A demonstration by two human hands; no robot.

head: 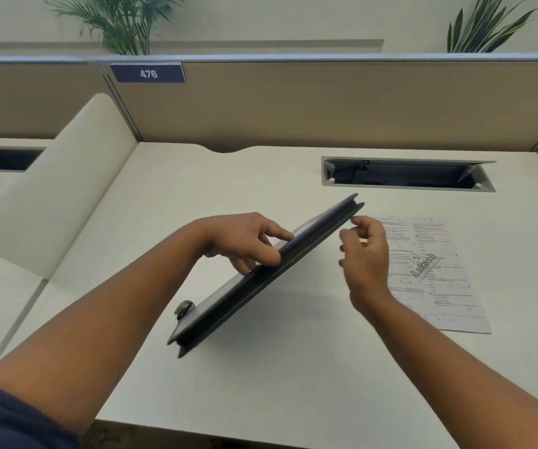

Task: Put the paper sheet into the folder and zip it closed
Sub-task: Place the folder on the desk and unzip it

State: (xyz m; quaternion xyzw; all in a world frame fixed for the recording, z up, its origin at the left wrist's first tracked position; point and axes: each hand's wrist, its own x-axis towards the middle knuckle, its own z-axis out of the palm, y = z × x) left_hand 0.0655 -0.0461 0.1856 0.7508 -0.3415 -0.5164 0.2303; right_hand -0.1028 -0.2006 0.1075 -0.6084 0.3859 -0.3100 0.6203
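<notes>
Forearms frame the zip folder (261, 280), tilted on edge above the surface (293, 384), long axis running near-left to far-right. Left hand (245, 244) grip pinches its upper edge mid-span. Right hand (366, 254) is loosely curled, holding nothing, just beside the far corner. Folder looks shut; contents hidden. Paper sheet (436, 273) lies flat to the right, nearer the right hand.

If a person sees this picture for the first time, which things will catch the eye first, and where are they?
In the middle, the left hand holds a dark folder tilted up on its edge above the white desk. The right hand hovers at its far corner, fingers curled. A printed paper sheet lies flat on the desk to the right, not yet inside.
</notes>
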